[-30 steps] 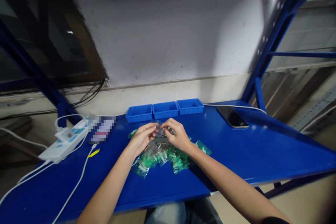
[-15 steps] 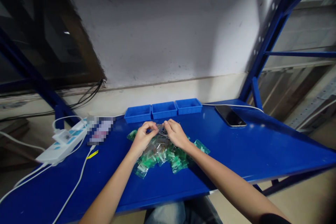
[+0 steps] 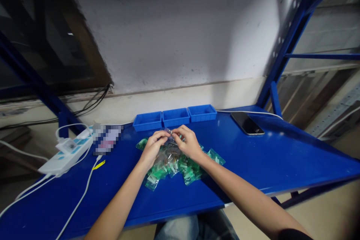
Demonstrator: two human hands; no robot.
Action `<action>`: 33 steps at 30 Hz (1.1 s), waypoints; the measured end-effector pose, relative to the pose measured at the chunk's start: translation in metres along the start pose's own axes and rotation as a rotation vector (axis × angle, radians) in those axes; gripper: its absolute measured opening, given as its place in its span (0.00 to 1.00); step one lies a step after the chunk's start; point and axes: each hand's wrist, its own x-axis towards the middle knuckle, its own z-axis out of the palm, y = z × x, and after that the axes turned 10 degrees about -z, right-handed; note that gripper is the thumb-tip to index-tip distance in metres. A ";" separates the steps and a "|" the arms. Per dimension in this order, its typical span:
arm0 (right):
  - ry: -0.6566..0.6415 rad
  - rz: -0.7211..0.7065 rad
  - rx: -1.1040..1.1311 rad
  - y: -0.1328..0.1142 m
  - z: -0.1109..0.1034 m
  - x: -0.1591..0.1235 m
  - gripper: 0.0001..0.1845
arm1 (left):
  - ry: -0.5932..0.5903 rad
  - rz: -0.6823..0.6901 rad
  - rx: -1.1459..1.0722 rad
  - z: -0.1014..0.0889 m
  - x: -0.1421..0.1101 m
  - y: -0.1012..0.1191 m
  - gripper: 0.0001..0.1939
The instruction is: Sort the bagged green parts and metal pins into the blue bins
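Between my two hands is a small clear plastic bag (image 3: 169,133), held above a heap on the table. My left hand (image 3: 154,145) pinches the bag's left side with thumb and fingers. From the right, the fingertips of my right hand (image 3: 188,142) close on its other edge, with a tiny thing near them too small to make out. Under the hands lie several green and clear bags (image 3: 189,172) with pale pieces inside. In the middle of the heap, clear bags hold thin brass-coloured and metal pieces (image 3: 172,156).
Three blue bins (image 3: 176,117) stand in a row behind the heap on the blue table (image 3: 253,165). A black phone (image 3: 247,123) lies at the right. At the left are a white power strip (image 3: 67,153), cables and a blurred-out item (image 3: 108,139).
My right fingers have shifted left and curled in towards my left fingertips at the bag's top. My left hand has barely moved.
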 end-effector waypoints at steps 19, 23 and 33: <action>-0.026 0.167 0.068 -0.001 0.002 0.002 0.17 | 0.124 0.292 0.268 0.005 -0.004 0.004 0.05; 0.039 0.267 0.137 0.004 0.006 0.002 0.15 | 0.166 0.367 0.393 0.007 -0.006 0.002 0.06; 0.059 0.004 0.026 -0.004 0.001 0.000 0.08 | 0.049 0.018 0.008 0.002 -0.001 0.001 0.26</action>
